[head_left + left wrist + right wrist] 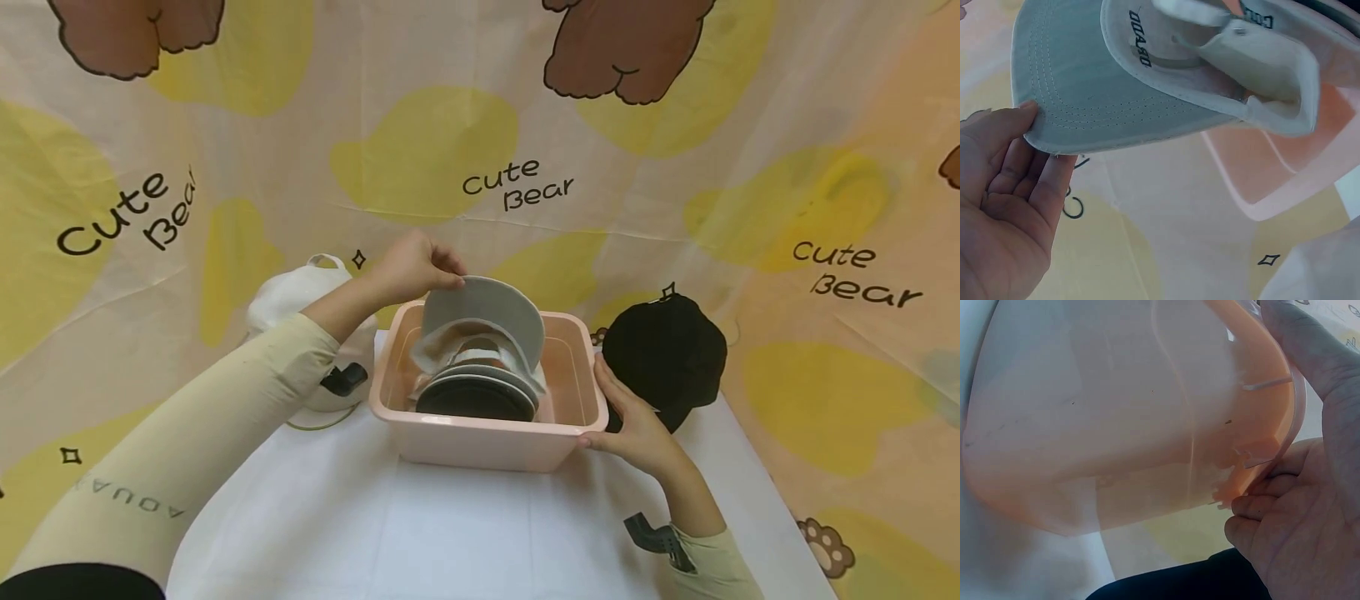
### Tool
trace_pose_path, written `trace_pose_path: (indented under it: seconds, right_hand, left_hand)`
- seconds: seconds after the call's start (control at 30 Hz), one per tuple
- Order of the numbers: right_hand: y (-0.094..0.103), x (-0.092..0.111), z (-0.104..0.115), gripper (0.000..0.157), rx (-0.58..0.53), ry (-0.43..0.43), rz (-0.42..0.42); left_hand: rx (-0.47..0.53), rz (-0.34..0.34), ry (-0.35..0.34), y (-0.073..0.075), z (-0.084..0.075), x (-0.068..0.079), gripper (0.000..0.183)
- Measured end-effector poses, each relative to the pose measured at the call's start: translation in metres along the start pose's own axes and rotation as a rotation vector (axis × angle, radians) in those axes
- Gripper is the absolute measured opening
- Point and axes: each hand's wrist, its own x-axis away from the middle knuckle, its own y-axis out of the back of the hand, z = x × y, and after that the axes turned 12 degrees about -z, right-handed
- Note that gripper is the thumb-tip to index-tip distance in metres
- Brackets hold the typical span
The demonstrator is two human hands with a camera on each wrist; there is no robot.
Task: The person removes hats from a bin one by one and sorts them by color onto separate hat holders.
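My left hand (412,268) pinches the edge of a grey cap's brim (487,304) between thumb and fingers. In the left wrist view the cap (1085,81) shows its pale inside, with lettering on the lining. It stands with its brim up in a pink plastic basin (480,443), behind other caps whose front one has a dark brim (476,400). With my right hand (637,427) I grip the basin's right end. In the right wrist view, the fingers curl under the rim of the basin (1116,412), thumb on the other side.
A black cap (663,358) lies right of the basin, close behind my right hand. White headwear (281,302) with a loop on top stands at the left, partly behind my left forearm. A white cloth (450,533) covers the table; a printed curtain (420,150) hangs behind.
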Motion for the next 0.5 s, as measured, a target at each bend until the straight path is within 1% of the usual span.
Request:
trace_pose_path:
  seconds: [0.23,0.5]
  right_hand:
    - [0.001,0.001,0.002,0.120,0.001,0.005,0.004]
    - [0.001,0.001,0.002,0.121,0.007,0.003,0.002]
  left_hand:
    - [0.041,-0.047,-0.002,0.015,-0.005,0.004,0.014]
    - [0.072,-0.135,-0.014,0.033,-0.012,0.008,0.013]
